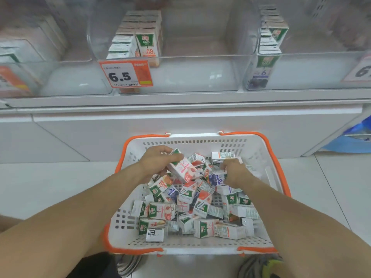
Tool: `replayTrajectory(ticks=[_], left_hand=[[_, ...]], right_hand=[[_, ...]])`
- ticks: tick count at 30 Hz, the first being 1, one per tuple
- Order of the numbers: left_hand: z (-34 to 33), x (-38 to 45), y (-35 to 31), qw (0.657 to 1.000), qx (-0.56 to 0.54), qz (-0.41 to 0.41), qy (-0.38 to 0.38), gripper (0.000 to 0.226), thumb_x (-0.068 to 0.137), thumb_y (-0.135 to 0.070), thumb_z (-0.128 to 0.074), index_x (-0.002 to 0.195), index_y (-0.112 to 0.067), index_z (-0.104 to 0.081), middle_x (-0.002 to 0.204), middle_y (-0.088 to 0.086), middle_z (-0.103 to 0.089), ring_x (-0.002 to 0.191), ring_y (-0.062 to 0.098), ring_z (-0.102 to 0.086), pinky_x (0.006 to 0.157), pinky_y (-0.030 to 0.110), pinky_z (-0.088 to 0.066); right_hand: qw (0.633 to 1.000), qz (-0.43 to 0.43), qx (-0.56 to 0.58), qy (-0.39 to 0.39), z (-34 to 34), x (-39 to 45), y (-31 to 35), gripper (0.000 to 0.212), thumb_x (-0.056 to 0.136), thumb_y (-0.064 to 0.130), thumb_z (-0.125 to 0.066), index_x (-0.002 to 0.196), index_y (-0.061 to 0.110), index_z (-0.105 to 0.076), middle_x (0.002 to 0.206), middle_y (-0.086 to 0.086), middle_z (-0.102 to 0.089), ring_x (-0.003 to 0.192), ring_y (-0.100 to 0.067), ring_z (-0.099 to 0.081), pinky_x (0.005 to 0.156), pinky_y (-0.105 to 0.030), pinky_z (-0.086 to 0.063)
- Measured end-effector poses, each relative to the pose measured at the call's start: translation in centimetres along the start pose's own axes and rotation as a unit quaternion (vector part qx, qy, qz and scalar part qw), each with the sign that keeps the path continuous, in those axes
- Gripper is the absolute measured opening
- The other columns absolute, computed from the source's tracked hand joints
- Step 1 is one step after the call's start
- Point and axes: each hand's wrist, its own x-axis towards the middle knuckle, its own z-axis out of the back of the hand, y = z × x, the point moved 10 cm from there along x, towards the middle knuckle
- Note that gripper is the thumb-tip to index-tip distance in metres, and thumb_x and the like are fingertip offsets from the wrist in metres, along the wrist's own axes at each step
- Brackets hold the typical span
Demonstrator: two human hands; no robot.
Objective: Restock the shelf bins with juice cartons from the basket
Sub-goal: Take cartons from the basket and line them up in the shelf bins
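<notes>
Left fingers: curled round a pink-and-white carton (pixel 181 167), thumb on its green top, lifting it just above the pile at the far side of the basket.
Left hand (pixel 155 162): over the basket's far left part, forearm reaching in from the lower left.
Right fingers: bent down into the pile, tips among the cartons; they seem to pinch a blue carton (pixel 217 177), but the grip itself is hidden by the knuckles.
Right hand (pixel 233 171): over the far right part of the basket, near the left hand but not touching it.
Basket (pixel 200 138): white plastic with orange rim and handles, on the floor in front of the shelf, between the two forearms.
Loose cartons (pixel 192 209): a jumbled heap in the basket, lying at all angles; pink, orange and blue prints mixed, green tops.
Middle bin (pixel 200 59): clear plastic on the shelf above the basket; holds rows of orange-print cartons (pixel 147 43) standing upright at its left side, the remaining space bare.
Right bin (pixel 321 63): clear; a row of blue-print cartons (pixel 263 67) stands upright along its left wall.
Left bin (pixel 50 73): clear, contents blurred.
Price tag (pixel 125 74): orange and white, reads 6.5, fixed to the front of the middle bin at its left end.
Shelf (pixel 180 101): white ledge carrying all three bins.
Floor (pixel 50 177): pale tiles.
</notes>
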Motion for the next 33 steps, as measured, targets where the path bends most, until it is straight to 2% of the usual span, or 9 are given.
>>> replayTrajectory(ticks=[3,7,10,13,15,18,23,27,33], left_hand=[[1.0,-1.3,-2.9,1.0,0.02,-0.017,0.017,0.035,0.081,-0.029,-0.079,0.107,-0.01,-0.068,0.092,0.017,-0.074,0.064,0.016,-0.053,0.043,0.025,-0.036],[2.9,-3.9,-7.7,0.984,0.151,-0.053,0.071,0.045,0.071,-0.036,-0.086,0.105,-0.015,-0.067,0.085,0.013,-0.074,0.064,0.014,-0.053,0.046,0.025,-0.035],[4.3,-6.5,-11.4,0.956,0.253,-0.107,0.099,0.058,0.057,-0.055,-0.086,0.103,-0.025,-0.068,0.086,0.007,-0.075,0.069,0.018,-0.063,0.053,0.032,-0.045],[4.6,-8.9,-13.5,0.934,0.289,-0.165,0.128,0.052,0.06,-0.064,-0.081,0.103,-0.039,-0.066,0.087,0.003,-0.075,0.067,0.014,-0.066,0.059,0.031,-0.051],[4.1,-10.0,-13.8,0.936,0.268,-0.176,0.145,0.045,0.068,-0.063,-0.077,0.106,-0.041,-0.064,0.081,0.004,-0.073,0.06,0.01,-0.059,0.056,0.029,-0.047],[2.6,-10.8,-14.8,0.93,0.266,-0.199,0.158,0.048,0.068,-0.064,-0.078,0.109,-0.047,-0.06,0.081,0.0,-0.072,0.072,0.009,-0.067,0.07,0.034,-0.054],[0.5,-10.5,-18.5,0.934,0.213,-0.252,0.137,0.047,0.064,-0.046,-0.087,0.106,-0.038,-0.068,0.077,-0.008,-0.068,0.064,-0.002,-0.062,0.059,0.013,-0.044],[-1.0,-10.1,-20.9,0.942,0.149,-0.266,0.144,0.041,0.061,-0.032,-0.09,0.097,-0.02,-0.074,0.085,0.0,-0.076,0.071,0.01,-0.069,0.062,0.02,-0.051],[-1.2,-8.2,-22.2,0.959,0.048,-0.261,0.102,0.037,0.066,-0.042,-0.088,0.09,-0.018,-0.074,0.072,0.006,-0.069,0.062,0.021,-0.05,0.055,0.032,-0.038]], right_hand=[[0.999,0.027,0.001,0.031,1.4,-1.1,1.8,0.042,0.076,0.008,-0.074,0.107,0.027,-0.053,0.109,-0.001,-0.058,0.091,-0.019,-0.058,0.077,-0.031,-0.05],[0.994,0.072,0.015,0.084,5.5,-2.6,5.7,0.061,0.067,0.01,-0.088,0.121,0.016,-0.061,0.114,-0.006,-0.059,0.09,-0.02,-0.06,0.075,-0.027,-0.05],[0.984,0.135,0.07,0.09,10.8,-4.8,10.0,0.064,0.061,0.015,-0.093,0.119,0.012,-0.065,0.103,-0.006,-0.064,0.066,-0.018,-0.071,0.053,-0.025,-0.053],[0.97,0.192,0.123,0.078,15.9,-8.1,14.0,0.056,0.064,0.013,-0.092,0.113,0.01,-0.065,0.086,-0.002,-0.067,0.049,-0.006,-0.065,0.044,-0.017,-0.047],[0.965,0.227,0.118,0.054,18.9,-10.3,16.0,0.055,0.06,0.016,-0.094,0.107,0.014,-0.066,0.078,0.002,-0.069,0.051,-0.006,-0.063,0.048,-0.021,-0.048],[0.961,0.264,0.074,0.012,23.4,-13.3,17.4,0.055,0.052,0.024,-0.098,0.097,0.021,-0.066,0.08,0.003,-0.072,0.065,-0.014,-0.067,0.065,-0.04,-0.058],[0.948,0.286,0.076,-0.115,33.9,-18.0,15.0,0.044,0.058,0.021,-0.095,0.093,0.022,-0.068,0.085,0.005,-0.072,0.08,-0.014,-0.068,0.073,-0.029,-0.058],[0.925,0.27,0.104,-0.245,41.1,-19.6,10.2,0.038,0.067,0.016,-0.09,0.095,0.025,-0.067,0.088,0.005,-0.071,0.08,-0.018,-0.066,0.081,-0.036,-0.053],[0.91,0.172,0.092,-0.367,45.6,-14.8,1.8,0.037,0.073,0.007,-0.084,0.101,0.021,-0.064,0.1,-0.004,-0.071,0.085,-0.022,-0.065,0.081,-0.036,-0.052]])
